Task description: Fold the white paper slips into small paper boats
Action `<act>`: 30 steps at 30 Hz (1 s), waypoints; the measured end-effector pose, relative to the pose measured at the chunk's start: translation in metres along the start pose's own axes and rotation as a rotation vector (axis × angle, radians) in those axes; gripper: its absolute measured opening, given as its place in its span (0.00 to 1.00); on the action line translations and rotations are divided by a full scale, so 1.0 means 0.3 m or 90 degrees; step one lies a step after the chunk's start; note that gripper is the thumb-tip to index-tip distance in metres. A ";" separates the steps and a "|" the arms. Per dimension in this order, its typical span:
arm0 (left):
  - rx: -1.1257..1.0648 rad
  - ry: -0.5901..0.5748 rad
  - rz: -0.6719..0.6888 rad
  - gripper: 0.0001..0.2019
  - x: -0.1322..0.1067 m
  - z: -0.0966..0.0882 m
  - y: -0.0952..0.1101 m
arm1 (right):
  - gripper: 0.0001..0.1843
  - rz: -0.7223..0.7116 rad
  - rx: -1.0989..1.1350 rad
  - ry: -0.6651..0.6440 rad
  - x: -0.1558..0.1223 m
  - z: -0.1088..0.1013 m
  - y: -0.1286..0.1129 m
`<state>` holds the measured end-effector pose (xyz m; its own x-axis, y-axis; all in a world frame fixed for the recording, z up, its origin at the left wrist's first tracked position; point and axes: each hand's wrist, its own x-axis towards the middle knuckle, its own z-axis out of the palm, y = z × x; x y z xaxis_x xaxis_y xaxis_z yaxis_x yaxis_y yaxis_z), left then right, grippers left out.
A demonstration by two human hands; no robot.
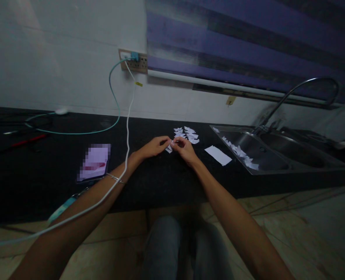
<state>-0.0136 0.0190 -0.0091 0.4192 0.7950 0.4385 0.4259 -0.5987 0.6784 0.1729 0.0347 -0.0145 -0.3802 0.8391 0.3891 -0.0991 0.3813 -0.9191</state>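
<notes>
Between my fingertips, just above the dark countertop point(166, 186), is a small piece of white paper point(169, 149), partly hidden by the fingers. My left hand point(156, 146) pinches it from the left. From the right, my right hand point(185, 149) pinches the same piece, and the two hands meet at it. Right behind them lie several small folded white papers point(191, 134) in loose rows. A flat stack of white paper sheets point(218, 154) rests to the right of my right hand.
More folded papers point(239, 151) line the left rim of the metal sink point(277, 149), under a curved faucet point(306, 82). A phone point(95, 161) lies at left. A white cable point(128, 136) runs from the wall socket point(134, 62) across my left forearm. A teal cable point(73, 133) loops behind.
</notes>
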 end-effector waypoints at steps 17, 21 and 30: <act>-0.174 -0.019 -0.047 0.11 0.012 -0.004 -0.003 | 0.16 -0.027 -0.044 0.067 0.010 -0.026 0.007; -0.152 -0.083 -0.070 0.17 0.002 0.004 0.019 | 0.18 -0.024 -0.052 0.057 0.006 -0.020 0.002; -0.133 -0.041 -0.044 0.20 0.002 0.008 0.026 | 0.24 0.111 0.042 0.110 0.005 -0.017 0.009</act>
<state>-0.0080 0.0145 -0.0052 0.4478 0.8218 0.3523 0.2833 -0.5041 0.8159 0.1767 0.0391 -0.0161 -0.2351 0.9459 0.2235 -0.1071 0.2033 -0.9732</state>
